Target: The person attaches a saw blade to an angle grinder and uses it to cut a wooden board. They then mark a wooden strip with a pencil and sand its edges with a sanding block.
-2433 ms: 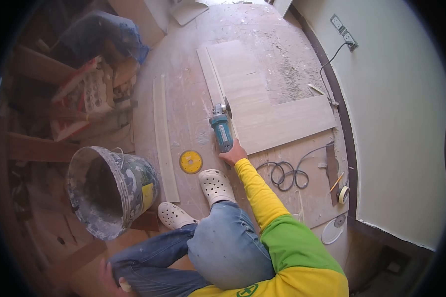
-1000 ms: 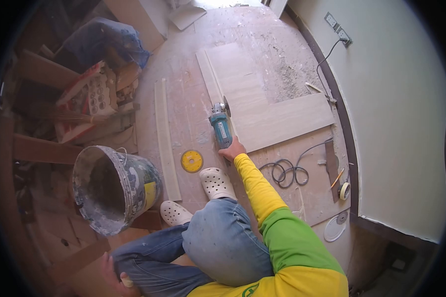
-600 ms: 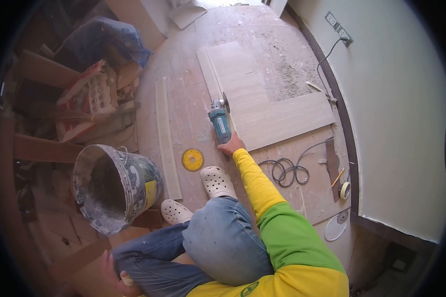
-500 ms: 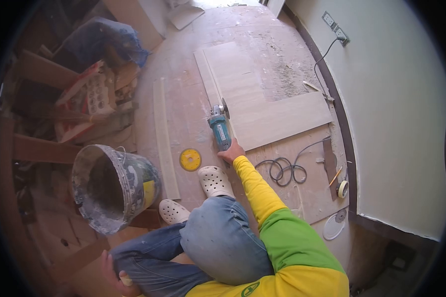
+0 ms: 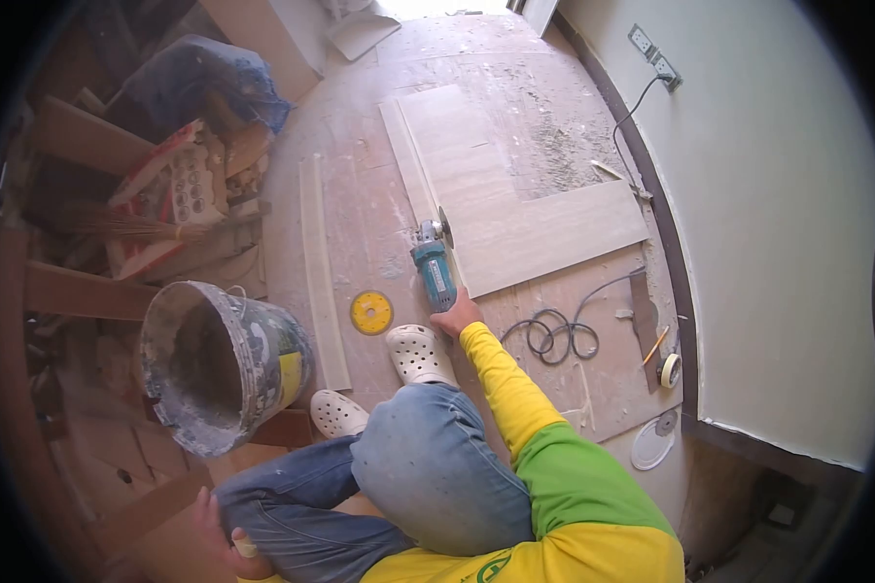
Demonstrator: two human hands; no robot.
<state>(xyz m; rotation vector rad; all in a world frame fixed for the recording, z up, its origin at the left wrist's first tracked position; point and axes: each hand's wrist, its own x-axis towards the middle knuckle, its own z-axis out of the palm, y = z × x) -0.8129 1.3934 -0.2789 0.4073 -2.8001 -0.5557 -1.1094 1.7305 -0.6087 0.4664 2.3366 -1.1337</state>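
Note:
My right hand [image 5: 459,315] grips the rear of a teal angle grinder [image 5: 435,275]. Its disc [image 5: 444,225] stands on edge over a groove along the left side of a pale, L-shaped tile [image 5: 544,233]. A narrow strip [image 5: 404,155] of the same tile lies left of the groove. My left hand [image 5: 226,544] is low beside my bent leg, away from the tool, fingers stretched and one wrapped in pale tape. A yellow cutting disc [image 5: 370,313] lies on the floor left of the grinder.
A mortar-stained bucket [image 5: 297,355] leans at left, near a long tile strip [image 5: 323,272]. Looped cable [image 5: 554,335] lies right of my arm. By the wall are a tape roll [image 5: 670,370], pencil [image 5: 656,346] and socket [image 5: 666,73]. Boards and a broken carton [image 5: 170,194] crowd the left.
The grinder and my right hand have moved slightly toward me along the groove. My left hand stays by my leg.

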